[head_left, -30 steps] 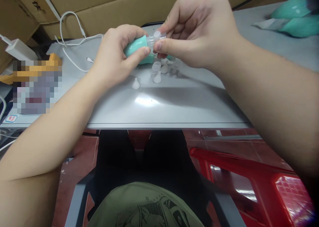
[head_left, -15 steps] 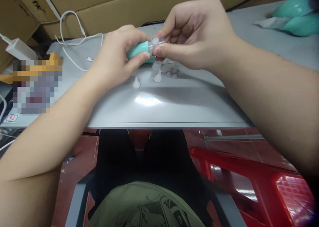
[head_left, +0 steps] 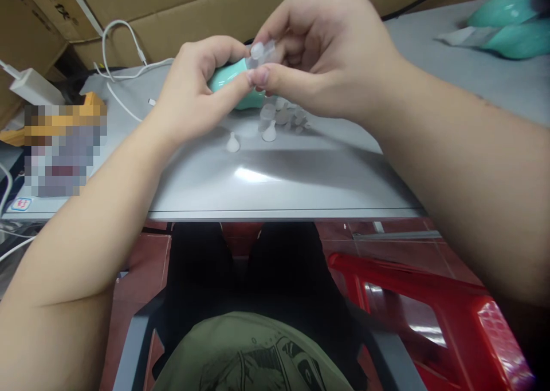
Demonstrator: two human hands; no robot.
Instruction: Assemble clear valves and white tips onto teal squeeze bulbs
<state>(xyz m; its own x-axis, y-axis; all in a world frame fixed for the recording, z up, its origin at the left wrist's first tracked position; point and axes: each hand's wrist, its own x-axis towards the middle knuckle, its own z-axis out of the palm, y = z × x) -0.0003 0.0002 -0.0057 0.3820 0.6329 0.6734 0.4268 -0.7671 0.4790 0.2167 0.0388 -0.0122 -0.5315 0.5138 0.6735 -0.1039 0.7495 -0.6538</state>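
Note:
My left hand (head_left: 195,87) is closed around a glossy mint-green rounded device (head_left: 228,75), tilted above the table. At the device's right end, my right hand (head_left: 330,53) pinches a clear plastic tip piece (head_left: 263,52) with a small round knob. The thumbs of both hands meet there and hide part of the joint. Below the hands lie two small white funnel-shaped tips, a left one (head_left: 232,143) and a right one (head_left: 270,132). Beside them is a cluster of small translucent parts (head_left: 292,116), partly shaded by my right hand.
More mint-green devices (head_left: 511,30) lie at the far right of the grey table (head_left: 266,193). A white charger (head_left: 38,86) and white cable (head_left: 122,76) sit at the back left, near an orange-edged item (head_left: 95,105). Cardboard (head_left: 184,10) walls the back. A red stool (head_left: 412,299) stands below right.
Both hands have shifted slightly up and left with the mint-green device and the clear tip piece. My left thumb now reaches farther forward, against the right thumb.

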